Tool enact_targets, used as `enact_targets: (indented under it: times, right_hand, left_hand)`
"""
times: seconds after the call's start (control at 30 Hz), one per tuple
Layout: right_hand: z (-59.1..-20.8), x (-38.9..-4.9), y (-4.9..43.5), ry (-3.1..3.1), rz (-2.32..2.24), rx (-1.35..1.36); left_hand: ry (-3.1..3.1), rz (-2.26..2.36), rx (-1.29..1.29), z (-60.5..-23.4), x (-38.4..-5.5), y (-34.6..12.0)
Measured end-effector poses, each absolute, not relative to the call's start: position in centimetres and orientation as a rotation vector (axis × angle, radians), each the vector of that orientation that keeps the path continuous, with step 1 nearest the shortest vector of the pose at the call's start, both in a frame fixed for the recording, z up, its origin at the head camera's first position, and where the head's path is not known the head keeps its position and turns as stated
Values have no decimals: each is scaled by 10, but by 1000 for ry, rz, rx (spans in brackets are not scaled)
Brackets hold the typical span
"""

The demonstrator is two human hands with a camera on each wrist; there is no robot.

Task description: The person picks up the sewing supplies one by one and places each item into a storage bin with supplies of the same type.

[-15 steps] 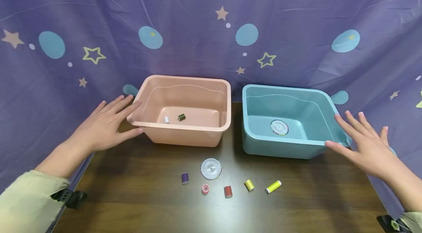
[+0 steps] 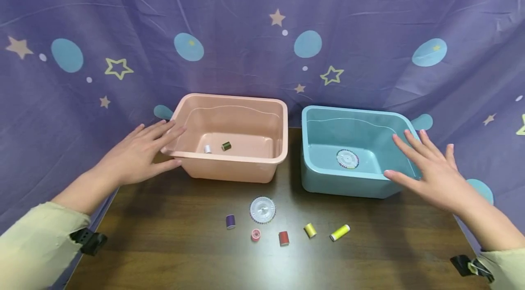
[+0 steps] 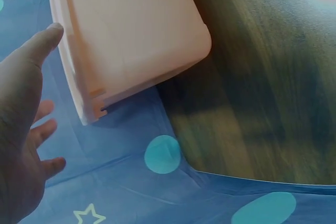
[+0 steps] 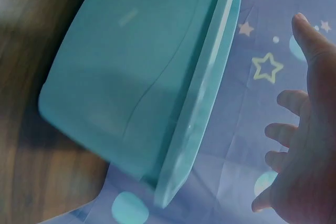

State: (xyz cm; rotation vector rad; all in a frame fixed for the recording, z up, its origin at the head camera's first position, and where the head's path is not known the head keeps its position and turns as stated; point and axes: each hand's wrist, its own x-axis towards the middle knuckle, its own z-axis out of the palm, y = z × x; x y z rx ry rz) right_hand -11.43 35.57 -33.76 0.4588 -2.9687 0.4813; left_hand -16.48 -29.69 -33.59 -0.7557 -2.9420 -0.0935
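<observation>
My left hand [image 2: 137, 155], fingers spread and holding nothing, hovers at the left end of a pink plastic bin [image 2: 234, 169]. In the left wrist view its thumb [image 3: 50, 38] overlaps the bin's rim; I cannot tell whether they touch. Over the right end of a blue bin [image 2: 348, 185] is my right hand [image 2: 436, 176], also spread and holding nothing. The right wrist view shows its fingers apart from the rim. Inside the pink bin lie a white thread spool [image 2: 207, 149] and a dark green spool [image 2: 226, 146]. A pin wheel [image 2: 347, 158] rests in the blue bin.
On the wooden table [image 2: 184, 244], before the bins, lie another pin wheel [image 2: 262, 210], a purple spool [image 2: 230, 221], a pink spool [image 2: 256, 235], a red spool [image 2: 284, 238], a yellow spool [image 2: 310, 230] and a longer yellow spool [image 2: 340, 232]. A purple curtain [image 2: 246, 16] hangs behind.
My right hand has moved left, further over the blue bin. The left hand has shifted slightly right over the pink bin's end. Spools, pin wheels and bins stay where they were.
</observation>
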Motion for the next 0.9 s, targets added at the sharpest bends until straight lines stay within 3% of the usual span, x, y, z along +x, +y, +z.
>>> enact_targets:
  times: [0.9]
  right_hand:
    - [-331, -122, 252, -2820, 570, 911]
  left_hand:
    - [-2521, -211, -1021, -384, -179, -304]
